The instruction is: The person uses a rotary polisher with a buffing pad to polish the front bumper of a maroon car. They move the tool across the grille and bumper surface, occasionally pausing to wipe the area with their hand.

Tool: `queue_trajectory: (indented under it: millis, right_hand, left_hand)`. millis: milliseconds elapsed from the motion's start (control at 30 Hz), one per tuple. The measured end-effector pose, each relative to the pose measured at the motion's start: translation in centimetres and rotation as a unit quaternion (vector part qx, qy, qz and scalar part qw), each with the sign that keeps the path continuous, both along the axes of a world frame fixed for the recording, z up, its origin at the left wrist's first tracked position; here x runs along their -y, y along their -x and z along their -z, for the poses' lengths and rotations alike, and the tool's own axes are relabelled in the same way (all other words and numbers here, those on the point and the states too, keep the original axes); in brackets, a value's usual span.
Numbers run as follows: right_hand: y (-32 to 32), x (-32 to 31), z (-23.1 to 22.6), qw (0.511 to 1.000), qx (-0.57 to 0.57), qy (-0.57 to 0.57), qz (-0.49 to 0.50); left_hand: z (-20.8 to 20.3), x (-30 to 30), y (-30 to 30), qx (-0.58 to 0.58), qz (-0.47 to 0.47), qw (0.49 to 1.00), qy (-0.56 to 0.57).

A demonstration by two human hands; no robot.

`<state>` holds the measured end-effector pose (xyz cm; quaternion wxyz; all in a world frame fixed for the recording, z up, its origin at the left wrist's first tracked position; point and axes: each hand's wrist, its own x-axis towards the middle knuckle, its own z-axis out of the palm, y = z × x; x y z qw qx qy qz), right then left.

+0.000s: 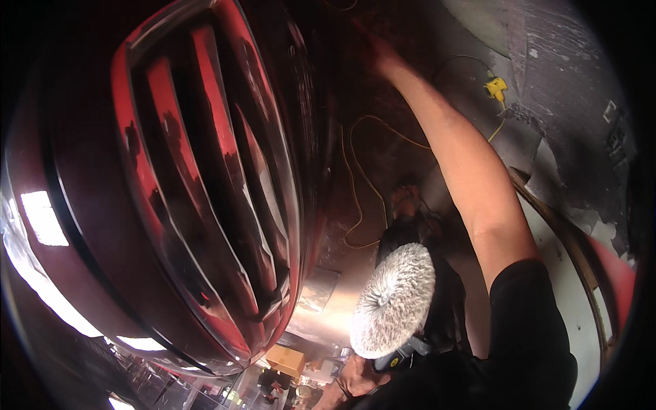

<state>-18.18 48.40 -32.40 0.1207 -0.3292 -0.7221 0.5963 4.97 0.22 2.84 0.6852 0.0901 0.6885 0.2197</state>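
Observation:
Low in the picture, my left hand (357,377) is closed around the dark body of a polisher (400,357). A round, fluffy white wool pad (393,301) is fitted to it, facing up and standing apart from the car. My right arm stretches forward from a black sleeve, and my right hand (383,58) is blurred in the shadow beside the car's dark side; its fingers cannot be made out. Left of both hands is the glossy dark red front of a car (89,198), with a large slatted grille (205,164) in a shiny frame.
A thin yellow cord (355,184) loops over the dark floor near my bare foot (406,198). It runs toward a yellow connector (495,87). A pale panel with a wooden edge (567,239) stands at right. A cardboard box (285,360) and another person (273,383) are in the background.

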Motion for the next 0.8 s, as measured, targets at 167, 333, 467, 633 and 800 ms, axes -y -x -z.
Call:
queue_trajectory:
  millis: [167, 333, 467, 633, 800]
  right_hand:
    - [4.2, 3.2, 4.0, 0.923, 0.132, -0.356, -0.062]
    - [-4.3, 12.6, 1.3, 0.894, 0.137, -0.381, -0.191]
    - [-15.6, 18.2, -3.5, 0.907, 0.203, -0.026, -0.369]
    - [-22.6, 17.0, -17.9, 0.883, 0.225, 0.274, -0.307]
    - [-23.0, 16.8, -29.8, 0.896, 0.257, 0.220, -0.288]
  left_hand:
    - [0.1, -1.6, 0.8, 0.009, -0.027, 0.999, 0.028]
    - [-0.3, -2.0, 0.2, 0.026, -0.046, 0.998, 0.041]
    - [0.1, 1.1, -0.6, -0.038, -0.016, 0.999, -0.019]
    - [-0.4, 2.8, -1.0, -0.037, 0.080, 0.991, 0.096]
    - [-4.8, 3.2, 2.9, -0.056, 0.180, 0.980, 0.060]
